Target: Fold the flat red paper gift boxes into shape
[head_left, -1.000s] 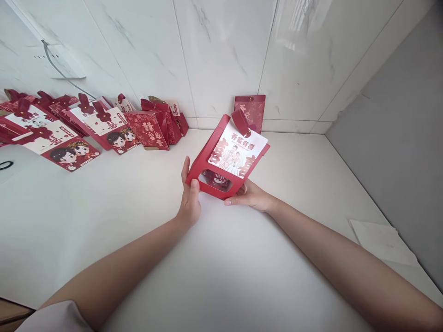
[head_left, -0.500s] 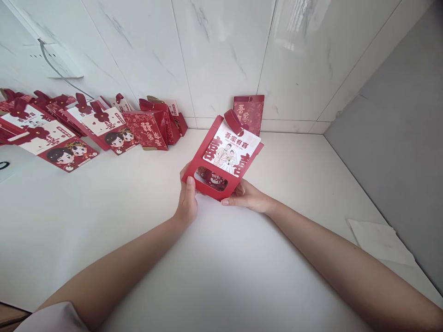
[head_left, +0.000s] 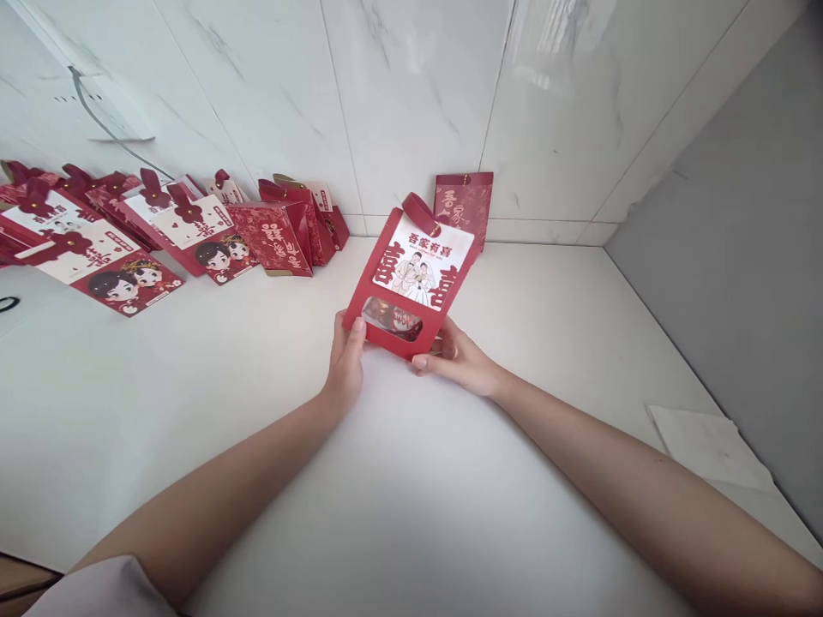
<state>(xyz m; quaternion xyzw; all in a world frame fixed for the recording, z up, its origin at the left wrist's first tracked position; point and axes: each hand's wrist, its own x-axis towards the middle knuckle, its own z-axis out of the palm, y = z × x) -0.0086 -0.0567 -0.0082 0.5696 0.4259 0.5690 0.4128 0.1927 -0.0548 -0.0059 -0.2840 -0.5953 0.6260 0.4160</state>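
Note:
Between my two hands is a red gift box [head_left: 386, 287] with a ribbon loop at its top. Its front carries a white card [head_left: 421, 266] printed with a wedding couple and Chinese characters, above a clear window [head_left: 392, 319] through which something red and patterned shows. My left hand [head_left: 347, 356] grips the lower left corner, thumb on the front and fingers mostly hidden behind. My right hand [head_left: 459, 360] holds the lower right side, its thumb along the bottom edge. The box tilts back, and I cannot tell whether it touches the table.
Just behind stands a dark red box [head_left: 466, 201] against the tiled wall [head_left: 417, 111]. Several red and white gift boxes [head_left: 222, 231] crowd the back left of the white table [head_left: 411, 488]. A white sheet [head_left: 707, 441] lies at the right edge. A grey cable [head_left: 106, 124] runs down the wall.
The gift box has moved slightly up and to the left, and its front now faces me a little more squarely. Both hands have kept hold of it.

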